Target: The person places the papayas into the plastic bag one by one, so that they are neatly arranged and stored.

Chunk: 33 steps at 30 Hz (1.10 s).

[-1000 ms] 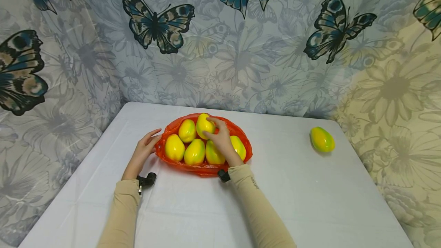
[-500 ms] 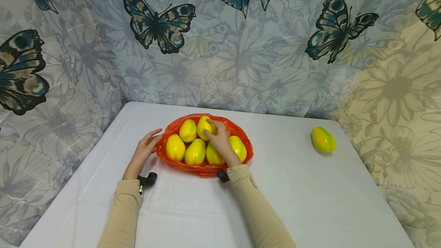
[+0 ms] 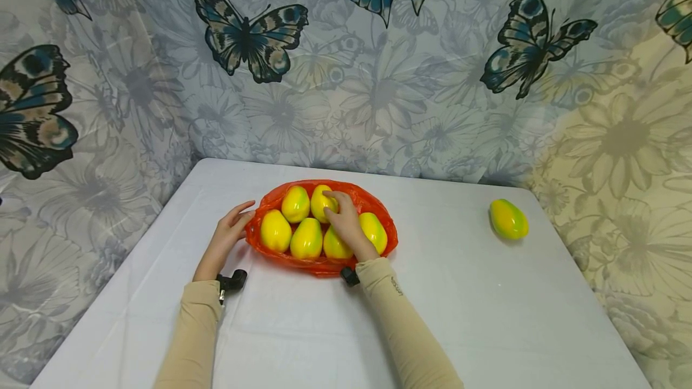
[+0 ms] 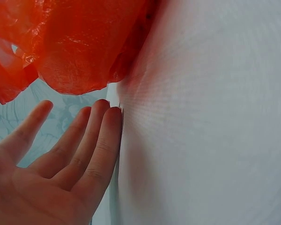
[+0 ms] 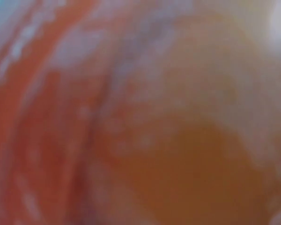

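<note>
Several glossy yellow-green mangoes (image 3: 306,239) sit inside an oval holder of crinkled red plastic (image 3: 303,265). My right hand (image 3: 348,224) reaches in over the near ones and holds the mango at the back middle (image 3: 321,202) between thumb and fingers. That hand partly hides the mangoes beneath it. My left hand (image 3: 228,233) is at the holder's left side, fingers extended toward its rim. In the left wrist view, the left hand's fingers (image 4: 103,145) are spread below the red plastic (image 4: 79,47). The right wrist view is only a blur of red and yellow.
A single mango (image 3: 509,219) lies apart at the right of the white-covered table (image 3: 454,305). Walls of butterfly and flower fabric (image 3: 378,113) rise behind and beside the table. Small black cameras (image 3: 232,281) are strapped to both wrists.
The mango in my right hand has dropped slightly to settle lower among the others, and the hand has followed it. My left hand has stayed beside the holder.
</note>
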Available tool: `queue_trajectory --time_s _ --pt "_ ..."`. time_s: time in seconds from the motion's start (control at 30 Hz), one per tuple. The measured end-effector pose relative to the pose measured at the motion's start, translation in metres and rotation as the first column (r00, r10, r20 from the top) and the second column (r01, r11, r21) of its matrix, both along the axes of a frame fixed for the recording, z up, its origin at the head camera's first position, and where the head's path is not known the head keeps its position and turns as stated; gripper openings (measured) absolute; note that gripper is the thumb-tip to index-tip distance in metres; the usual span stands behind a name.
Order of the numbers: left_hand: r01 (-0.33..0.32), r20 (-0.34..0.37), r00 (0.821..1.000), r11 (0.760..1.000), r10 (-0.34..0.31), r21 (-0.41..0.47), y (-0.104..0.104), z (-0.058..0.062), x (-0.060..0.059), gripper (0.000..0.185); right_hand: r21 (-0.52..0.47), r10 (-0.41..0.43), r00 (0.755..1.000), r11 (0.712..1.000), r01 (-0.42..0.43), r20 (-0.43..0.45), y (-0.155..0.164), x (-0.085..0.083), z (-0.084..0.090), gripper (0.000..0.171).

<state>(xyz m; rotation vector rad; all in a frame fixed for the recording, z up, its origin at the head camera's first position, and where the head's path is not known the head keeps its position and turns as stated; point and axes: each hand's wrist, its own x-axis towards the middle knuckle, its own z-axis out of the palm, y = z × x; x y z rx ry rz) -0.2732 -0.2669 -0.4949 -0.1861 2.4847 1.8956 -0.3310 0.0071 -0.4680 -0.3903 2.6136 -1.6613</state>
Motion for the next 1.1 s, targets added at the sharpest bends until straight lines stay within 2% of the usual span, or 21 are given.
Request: queue_trajectory --time_s 0.17,0.47,0.83,1.1 --pt "0.0 0.0 1.0 1.0 0.0 0.0 -0.001 -0.002 -0.003 0.063 0.014 0.003 1.0 1.0 -0.004 0.026 0.001 -0.001 0.0 0.04" --pt "-0.004 0.013 1.0 1.0 0.004 0.001 0.0 -0.003 -0.001 0.062 0.013 -0.013 1.0 1.0 0.013 0.009 0.003 0.004 0.001 0.046" --pt "-0.005 0.002 1.0 1.0 0.005 0.002 0.0 -0.002 -0.001 0.06 -0.058 -0.049 0.999 0.997 0.05 0.009 0.017 0.007 0.012 0.048" --pt "0.002 -0.002 1.0 1.0 -0.002 -0.001 0.0 0.0 0.001 0.056 -0.102 -0.045 0.998 0.994 0.042 -0.032 0.033 0.009 0.018 0.048"
